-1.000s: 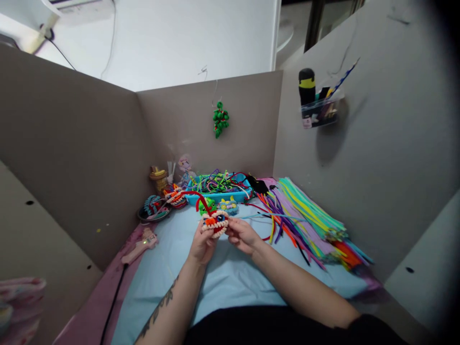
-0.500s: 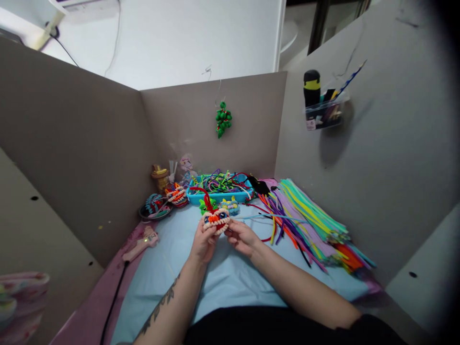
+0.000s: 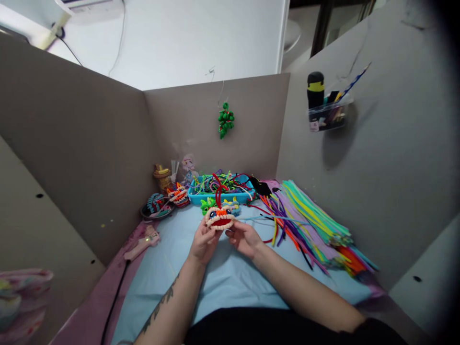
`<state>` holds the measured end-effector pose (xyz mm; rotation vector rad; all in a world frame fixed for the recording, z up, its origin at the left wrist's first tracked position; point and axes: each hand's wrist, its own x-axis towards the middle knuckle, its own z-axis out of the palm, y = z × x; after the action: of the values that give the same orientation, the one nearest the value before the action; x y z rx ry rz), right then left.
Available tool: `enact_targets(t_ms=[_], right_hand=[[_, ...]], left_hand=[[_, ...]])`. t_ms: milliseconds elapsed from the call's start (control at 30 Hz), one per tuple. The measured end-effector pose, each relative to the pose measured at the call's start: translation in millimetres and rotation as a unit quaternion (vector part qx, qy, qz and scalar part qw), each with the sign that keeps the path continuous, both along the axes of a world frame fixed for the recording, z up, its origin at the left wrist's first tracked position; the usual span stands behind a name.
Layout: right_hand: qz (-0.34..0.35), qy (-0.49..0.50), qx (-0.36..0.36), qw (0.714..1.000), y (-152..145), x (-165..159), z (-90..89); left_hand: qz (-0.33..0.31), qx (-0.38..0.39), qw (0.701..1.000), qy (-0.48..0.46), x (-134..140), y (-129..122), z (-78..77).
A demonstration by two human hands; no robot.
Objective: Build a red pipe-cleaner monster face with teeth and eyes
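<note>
Between my hands is a pipe-cleaner lion-dance head with a cream fluffy border, blue eyes, an orange nose and a wide red mouth. Red pipe-cleaner ends stick up from its top. My left hand grips its left side, fingers partly behind it. My right hand pinches its lower right edge with bent fingers. Right behind it on the blue cover sit a green pipe-cleaner figure and a blue and yellow one, both partly hidden.
A blue tray heaped with pipe-cleaner scraps stands at the back. Bundles of coloured pipe cleaners lie along the right. At left are a pink glue gun with a black cord, a dark bowl and an orange-and-cream head. Grey partitions surround the table.
The lion head has been tipped so its open red mouth faces me more. Its red ends, earlier leaning left, now point up. Both hands keep hold of it.
</note>
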<state>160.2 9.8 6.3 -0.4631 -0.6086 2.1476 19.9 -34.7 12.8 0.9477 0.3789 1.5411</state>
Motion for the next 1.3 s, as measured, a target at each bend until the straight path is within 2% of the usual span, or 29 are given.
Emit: enact_targets(t_ms=[200, 400, 533, 767, 967, 1300], right_hand=[[-0.009, -0.005, 0.047, 0.999, -4, 2, 1.8], [-0.125, -0.092, 0.105, 0.982, -6, -7, 0.6], [-0.159, -0.11, 0.109, 0.975, -6, -7, 2.9], [-0.161, -0.115, 0.063, 0.978, -5, -3, 10.0], [-0.128, -0.108, 0.082, 0.982, -5, -4, 10.4], [-0.134, -0.084, 0.093, 0.983, 1, -3, 1.9]], left_hand=[[0.024, -0.003, 1.0, 0.007, -3, 4, -5.6], [0.05, 0.003, 0.998, 0.041, -2, 5, -3.7], [0.055, 0.002, 0.997, 0.051, -1, 6, -2.7], [0.053, 0.004, 0.998, 0.044, 0, 5, -1.8], [0.061, 0.002, 0.997, 0.045, 1, 5, 0.3], [0.046, -0.006, 0.998, 0.038, -1, 6, -7.0]])
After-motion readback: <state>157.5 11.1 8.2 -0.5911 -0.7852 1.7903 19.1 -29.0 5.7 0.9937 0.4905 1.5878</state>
